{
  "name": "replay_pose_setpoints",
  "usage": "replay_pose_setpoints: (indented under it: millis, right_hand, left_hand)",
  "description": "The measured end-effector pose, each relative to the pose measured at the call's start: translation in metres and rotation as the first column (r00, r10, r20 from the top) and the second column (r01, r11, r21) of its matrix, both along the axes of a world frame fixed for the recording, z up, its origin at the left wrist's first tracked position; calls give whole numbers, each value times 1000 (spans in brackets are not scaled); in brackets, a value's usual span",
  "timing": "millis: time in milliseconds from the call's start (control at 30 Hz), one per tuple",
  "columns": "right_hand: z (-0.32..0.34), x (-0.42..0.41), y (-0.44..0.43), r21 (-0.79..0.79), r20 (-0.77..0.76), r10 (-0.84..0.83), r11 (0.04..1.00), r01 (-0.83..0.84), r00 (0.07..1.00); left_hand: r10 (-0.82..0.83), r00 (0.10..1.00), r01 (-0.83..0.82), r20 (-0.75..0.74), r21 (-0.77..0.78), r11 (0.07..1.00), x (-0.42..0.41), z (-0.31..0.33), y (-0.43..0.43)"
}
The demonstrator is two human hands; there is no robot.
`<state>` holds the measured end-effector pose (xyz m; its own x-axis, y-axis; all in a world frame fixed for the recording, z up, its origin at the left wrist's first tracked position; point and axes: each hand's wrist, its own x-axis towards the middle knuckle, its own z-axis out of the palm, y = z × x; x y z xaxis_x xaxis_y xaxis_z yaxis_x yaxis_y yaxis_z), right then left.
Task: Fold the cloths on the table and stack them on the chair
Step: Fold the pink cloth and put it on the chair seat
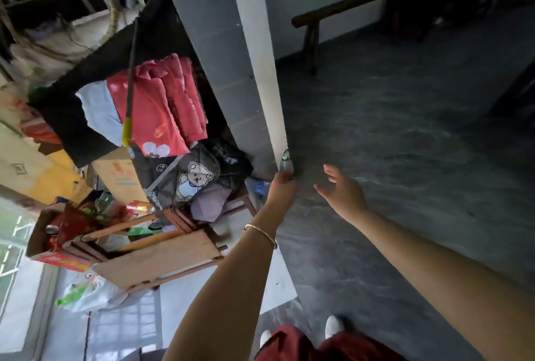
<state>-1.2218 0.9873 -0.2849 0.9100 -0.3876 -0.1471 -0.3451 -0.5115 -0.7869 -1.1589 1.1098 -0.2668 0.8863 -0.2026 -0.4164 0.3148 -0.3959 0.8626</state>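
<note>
Grey floor (405, 129) (cloths (162, 106) heaped nearby).

Daylight from left; glare on glossy floor (124, 329) at lower left. Right half dim, top-right corner near black. Wide-angle bending at edges. Upper left smeared by blur.

Single head-worn wide-angle view, askew, steeply down toward the floor (405, 143).
</note>
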Motion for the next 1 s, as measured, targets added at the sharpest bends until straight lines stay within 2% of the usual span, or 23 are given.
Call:
replay_pose_setpoints:
  millis: [133, 433, 567, 800, 1000]
  right_hand:
    - [5, -14, -51, -15, 6, -92, 996, 92, 996]
    - [8, -41, -150, -17, 9, -326, 945, 326, 945]
    - [7, -52, -185, -14, -11, -398, 917, 398, 917]
    - [5, -48, -257, 4, -53, -559, 828, 560, 827]
    - [11, -20, -322, -3, -55, -668, 743, 669, 742]
  left_hand:
    - [-129, 991, 127, 34, 59, 990, -5, 1, -55]
    - [-320, 943, 317, 92, 42, 947, -5, 2, -176]
    - [-398, 915, 396, 68, 42, 917, -4, -8, -223]
    - [-527, 849, 527, -29, -31, 850, 12, -14, -316]
    - [-634, 773, 634, 10, 36, 773, 43, -9, -397]
